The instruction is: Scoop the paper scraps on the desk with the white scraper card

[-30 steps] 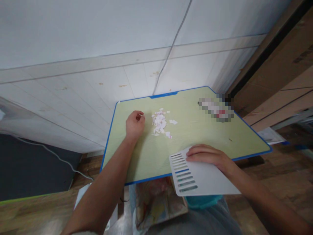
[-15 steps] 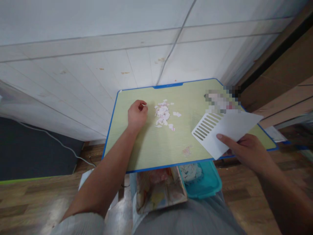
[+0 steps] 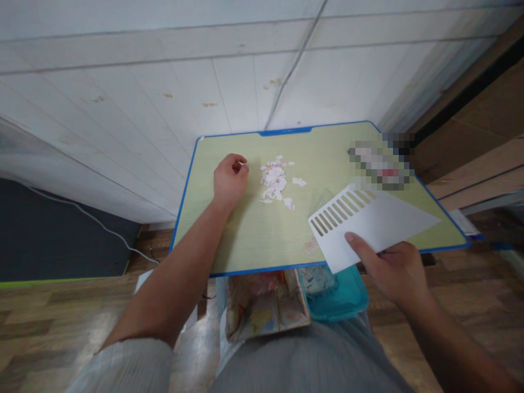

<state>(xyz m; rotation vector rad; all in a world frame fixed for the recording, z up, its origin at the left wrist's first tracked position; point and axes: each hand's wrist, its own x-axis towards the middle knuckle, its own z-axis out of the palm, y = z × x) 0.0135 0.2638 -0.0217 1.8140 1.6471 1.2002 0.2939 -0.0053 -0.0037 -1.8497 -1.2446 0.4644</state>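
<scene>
My right hand (image 3: 395,270) grips a white flat sheet (image 3: 368,218) with a row of long slots along one side, thumb on top and the other fingers beneath. The sheet is tilted above the right half of the yellow-green tabletop (image 3: 254,240). On the left of the table rests my left hand (image 3: 230,177), its fingers curled together; what they hold, if anything, is too small to make out. Just right of it lies a loose pile of torn paper scraps (image 3: 274,177), whitish with pink tints. Two scraps (image 3: 289,203) sit slightly apart from the pile.
A blurred-out item (image 3: 379,164) lies at the table's back right. Below the front edge are a patterned open box (image 3: 268,325) and a teal tub (image 3: 344,300) with greyish scraps. A white wall (image 3: 155,103) stands behind the table, with a cable (image 3: 292,68) running down it.
My right hand has brought the slotted sheet left and nearer to me, turning it a little. My left hand stays by the pile. The view has tilted slightly downward.
</scene>
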